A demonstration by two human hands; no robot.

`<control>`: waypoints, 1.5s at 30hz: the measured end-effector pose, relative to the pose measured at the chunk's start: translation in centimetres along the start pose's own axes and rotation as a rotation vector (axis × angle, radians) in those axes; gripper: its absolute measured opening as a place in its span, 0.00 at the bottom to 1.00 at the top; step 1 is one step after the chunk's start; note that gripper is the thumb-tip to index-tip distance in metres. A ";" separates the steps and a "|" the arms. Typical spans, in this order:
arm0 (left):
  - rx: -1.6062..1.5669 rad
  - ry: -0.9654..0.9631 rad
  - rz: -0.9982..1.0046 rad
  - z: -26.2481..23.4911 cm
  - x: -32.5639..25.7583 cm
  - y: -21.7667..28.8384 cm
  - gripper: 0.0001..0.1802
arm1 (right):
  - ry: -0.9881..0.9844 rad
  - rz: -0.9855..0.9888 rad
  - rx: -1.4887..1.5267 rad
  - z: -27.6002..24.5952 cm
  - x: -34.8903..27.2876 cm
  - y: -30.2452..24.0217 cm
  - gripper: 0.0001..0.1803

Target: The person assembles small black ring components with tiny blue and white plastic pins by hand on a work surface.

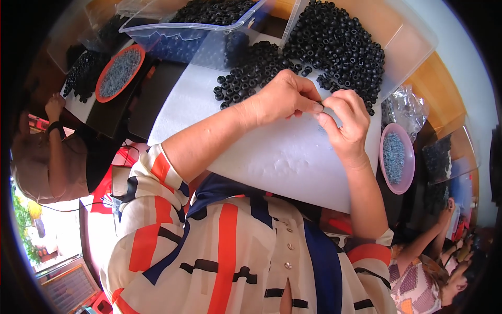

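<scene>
1. Nearest: one patterned shirt (227,251), just behind the near edge of one white table (261,162).
2. Above the table, beyond its middle and toward the far edge: two hands. On the left hand (285,97), note thumb and forefinger pinched together, remaining fingers curled. At those fingertips, locate one small dark piece (321,104), mostly hidden. On the right hand (348,118), note thumb and forefinger slightly parted, tips at the same piece; not possible to tell whether gripping.
3. Just beside the right edge of the table: one pink bowl (411,165), filled with small grey-blue pieces (394,157), too many to count. Beyond, near the far right corner: one crumpled clear bag (408,111).
4. Toward the far edge: two heaps of black ring-shaped pieces, uncountable. Smaller heap (256,70) at centre; larger heap (334,42) to the right, in and before one clear bin (405,39).
5. At far left: second clear bin (178,34), also holding black pieces.
6. Well apart, beyond the left edge: one orange bowl (141,51) of grey pieces, plus one co-worker's hand (54,107).
</scene>
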State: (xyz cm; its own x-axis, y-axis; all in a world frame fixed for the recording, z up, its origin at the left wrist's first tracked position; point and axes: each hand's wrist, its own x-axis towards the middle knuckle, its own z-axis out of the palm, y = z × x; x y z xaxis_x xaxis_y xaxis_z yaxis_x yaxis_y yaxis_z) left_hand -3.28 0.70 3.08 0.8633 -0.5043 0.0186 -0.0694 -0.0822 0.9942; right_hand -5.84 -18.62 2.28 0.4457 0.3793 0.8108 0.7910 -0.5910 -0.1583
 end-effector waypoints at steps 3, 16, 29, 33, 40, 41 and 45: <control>0.046 0.049 0.001 -1.0 0.7 -0.6 0.06 | -0.113 0.015 0.022 -0.2 0.6 0.1 0.15; -0.295 0.372 0.036 -2.9 1.5 -0.8 0.08 | -0.652 0.336 -0.461 1.4 4.3 5.6 0.13; -0.303 0.456 0.065 -3.0 1.3 -0.7 0.10 | -0.311 0.529 0.046 2.9 3.6 7.5 0.10; -0.293 0.466 0.076 -3.6 1.4 -0.8 0.10 | -0.258 0.593 0.160 1.1 3.4 7.6 0.08; -0.321 0.516 0.076 -4.1 1.6 -1.6 0.09 | -0.442 0.432 0.167 2.9 2.9 3.2 0.07; -0.337 0.534 0.082 -4.2 1.7 -1.7 0.09 | -0.417 0.328 0.141 3.8 2.8 2.6 0.07; -0.327 0.556 0.092 -4.0 2.0 -1.6 0.09 | -0.513 0.200 -0.163 6.1 3.2 0.7 0.05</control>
State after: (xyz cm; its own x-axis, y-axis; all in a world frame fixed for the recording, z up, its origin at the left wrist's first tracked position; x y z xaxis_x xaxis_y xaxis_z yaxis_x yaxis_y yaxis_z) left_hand 0.52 3.26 1.99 0.9971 0.0301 0.0702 -0.0755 0.2502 0.9652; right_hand -1.32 -13.44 1.38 0.7584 0.5219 0.3905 0.6138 -0.7735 -0.1581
